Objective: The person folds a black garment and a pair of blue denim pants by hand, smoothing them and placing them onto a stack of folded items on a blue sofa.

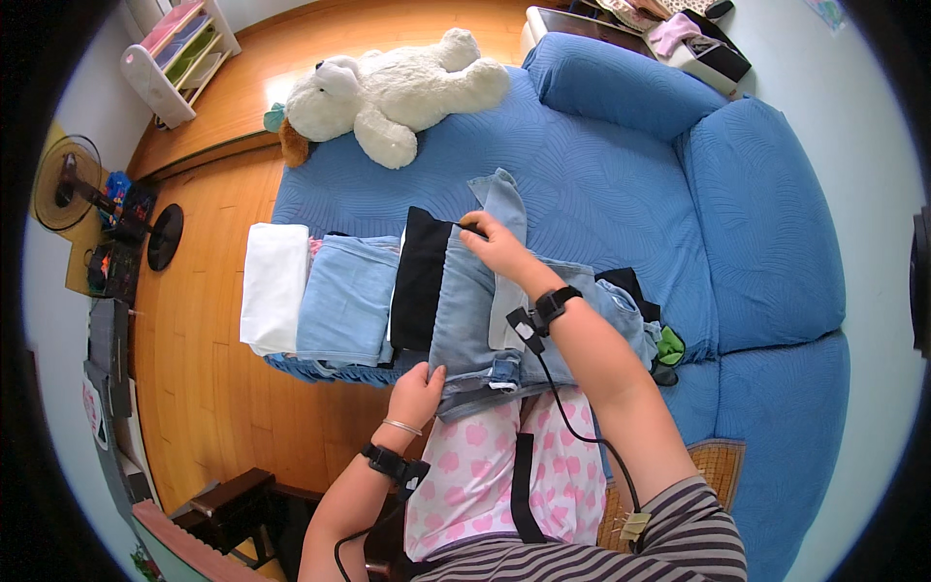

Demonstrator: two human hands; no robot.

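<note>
A light blue denim garment [465,298] lies partly folded before me at the sofa's front edge. My left hand [420,395] pinches its near left corner between thumb and fingers. At its far left corner, my right hand [494,244] grips the cloth beside a black folded garment [424,280]. One denim piece [505,204] sticks out beyond my right hand. To the left lie a folded light blue garment [349,298] and a folded white cloth [275,284]. More denim [625,313] is bunched on the right, partly hidden by my right forearm.
A blue-covered sofa [604,182] bears the clothes and a large white plush dog [393,94]. Black and green cloth items [669,345] lie at the right. A standing fan [73,182] and a shelf with coloured bins [182,58] stand to the left. Wristband cables run along both arms.
</note>
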